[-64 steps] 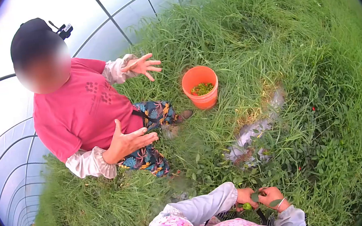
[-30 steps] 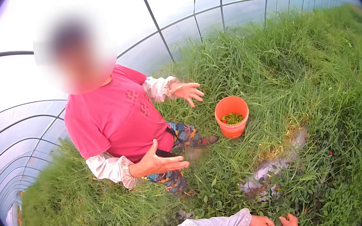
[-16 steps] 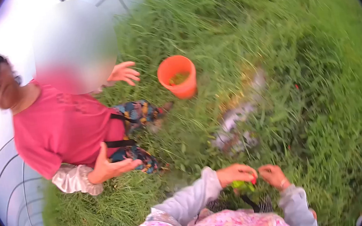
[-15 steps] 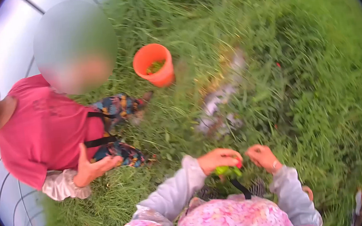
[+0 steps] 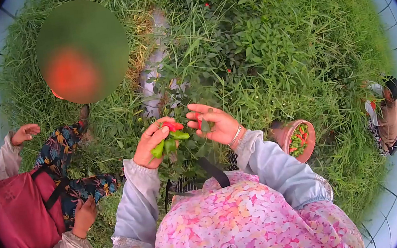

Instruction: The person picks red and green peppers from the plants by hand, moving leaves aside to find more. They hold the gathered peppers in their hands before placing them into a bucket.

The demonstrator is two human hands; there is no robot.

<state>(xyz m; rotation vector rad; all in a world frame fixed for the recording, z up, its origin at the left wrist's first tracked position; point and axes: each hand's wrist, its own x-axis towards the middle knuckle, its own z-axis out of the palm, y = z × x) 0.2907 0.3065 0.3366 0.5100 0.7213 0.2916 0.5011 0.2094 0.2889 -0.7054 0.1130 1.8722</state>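
Note:
My left hand is closed around a small bunch of peppers in front of my chest. Two or more green peppers hang below its fingers, with a red pepper at the fingertips. Just to the right, my right hand has its fingers curled round a small red pepper, mostly hidden by the fingers. A dark leaf shows beside that pepper. The two hands are a short gap apart, above pepper plants and tall grass.
A pinkish bucket holding red and green peppers stands to my right. A co-worker in a red top is at the left, another person at the far right. Pale ground film runs ahead between the plants. Greenhouse walls curve around both sides.
My view has swung to the right, bringing the pepper bucket and the second person into sight. Both hands are raised higher in view, and the right hand has turned with its fingers more open.

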